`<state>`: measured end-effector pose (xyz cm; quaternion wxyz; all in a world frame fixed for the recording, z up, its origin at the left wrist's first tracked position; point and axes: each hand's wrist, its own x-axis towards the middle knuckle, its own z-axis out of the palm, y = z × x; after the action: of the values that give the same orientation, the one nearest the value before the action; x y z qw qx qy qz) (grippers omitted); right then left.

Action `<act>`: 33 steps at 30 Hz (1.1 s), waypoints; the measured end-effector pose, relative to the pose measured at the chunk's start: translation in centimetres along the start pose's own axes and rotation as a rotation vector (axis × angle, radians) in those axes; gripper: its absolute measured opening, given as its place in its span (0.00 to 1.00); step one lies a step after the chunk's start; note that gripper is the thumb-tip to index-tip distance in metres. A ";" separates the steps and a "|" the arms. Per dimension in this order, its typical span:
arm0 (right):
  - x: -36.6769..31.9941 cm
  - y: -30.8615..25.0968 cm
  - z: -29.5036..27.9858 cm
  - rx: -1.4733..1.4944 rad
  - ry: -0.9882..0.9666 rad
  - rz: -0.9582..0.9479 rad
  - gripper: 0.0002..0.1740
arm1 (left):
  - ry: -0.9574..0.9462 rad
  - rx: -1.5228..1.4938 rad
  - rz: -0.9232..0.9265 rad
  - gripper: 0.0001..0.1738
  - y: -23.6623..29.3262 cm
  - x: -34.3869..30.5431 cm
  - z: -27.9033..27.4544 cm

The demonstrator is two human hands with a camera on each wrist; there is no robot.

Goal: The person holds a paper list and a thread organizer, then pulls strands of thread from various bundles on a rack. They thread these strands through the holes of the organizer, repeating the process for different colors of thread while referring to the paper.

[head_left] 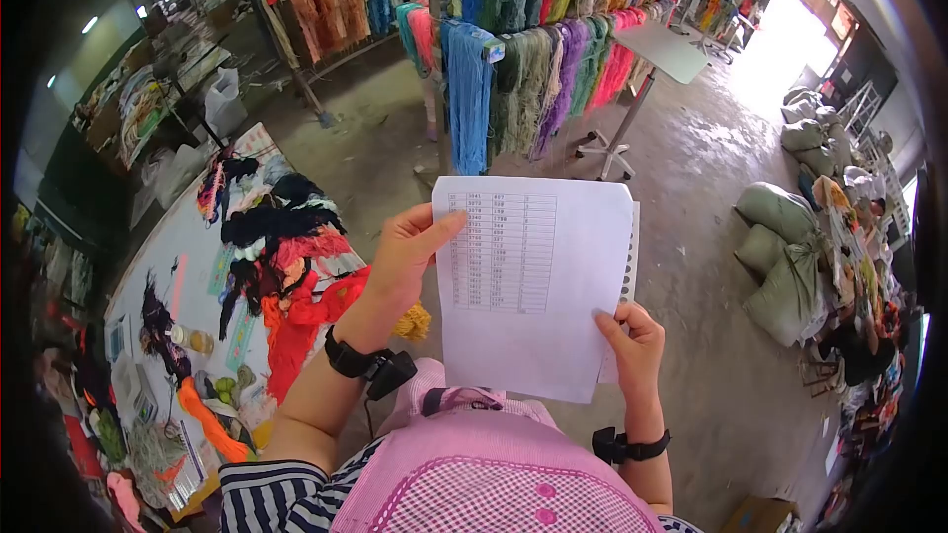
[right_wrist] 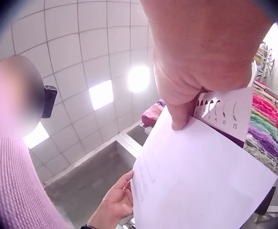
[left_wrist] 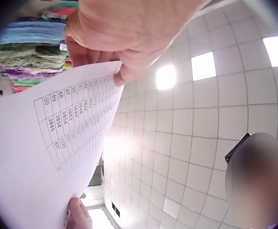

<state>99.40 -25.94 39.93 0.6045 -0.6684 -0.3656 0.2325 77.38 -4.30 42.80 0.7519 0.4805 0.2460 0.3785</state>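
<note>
A white sheet [head_left: 533,345] with a printed table of numbers is held up before the chest. The left hand [head_left: 407,255] pinches its upper left edge, thumb on the printed side; in the left wrist view that hand [left_wrist: 124,33] grips the sheet [left_wrist: 15,143] from above. At the lower right edge, the right hand [head_left: 635,341] pinches the sheet together with a card behind it. The right wrist view shows the right hand [right_wrist: 196,62] with its thumb on the paper [right_wrist: 201,171], and the card [right_wrist: 229,112] with a row of holes and numbers behind it.
Racks of coloured yarn hanks [head_left: 469,89] stand ahead, beside a small wheeled table [head_left: 664,49]. On the left, a white table [head_left: 148,247] bears tangled black, red and orange yarn [head_left: 286,326]. Stuffed sacks [head_left: 785,281] lie on the floor at the right.
</note>
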 end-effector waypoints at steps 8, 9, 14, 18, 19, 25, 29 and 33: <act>7.7 2.9 3.7 0.101 -0.178 0.077 0.08 | 0.233 0.034 0.087 0.12 -0.3 3.5 -3.1; 9.2 3.3 4.8 0.116 -0.212 0.091 0.08 | 0.285 0.043 0.105 0.12 -0.4 4.3 -4.2; 17.7 4.2 12.8 0.083 -0.397 0.084 0.07 | 0.442 -0.016 0.155 0.13 0.0 8.8 -11.3; 26.1 5.7 21.0 -0.056 -0.528 -0.047 0.08 | 0.601 0.034 0.229 0.13 0.6 14.0 -18.9; 27.9 5.7 23.2 -0.065 -0.541 -0.054 0.08 | 0.660 0.052 0.239 0.13 0.7 15.0 -20.6; 37.5 4.3 35.1 -0.181 -0.757 -0.126 0.09 | 0.910 0.035 0.206 0.10 3.3 19.7 -29.0; 42.5 5.1 43.9 -0.126 -0.895 -0.011 0.09 | 1.031 -0.055 0.313 0.10 4.7 21.9 -33.6; 48.4 5.5 54.0 0.057 -1.114 0.197 0.12 | 1.161 0.042 0.421 0.10 6.9 25.6 -38.9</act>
<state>90.09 45.77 32.18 0.3135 -0.4591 -0.5589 0.6152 61.67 38.95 32.65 0.3949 0.2491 0.5223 0.7136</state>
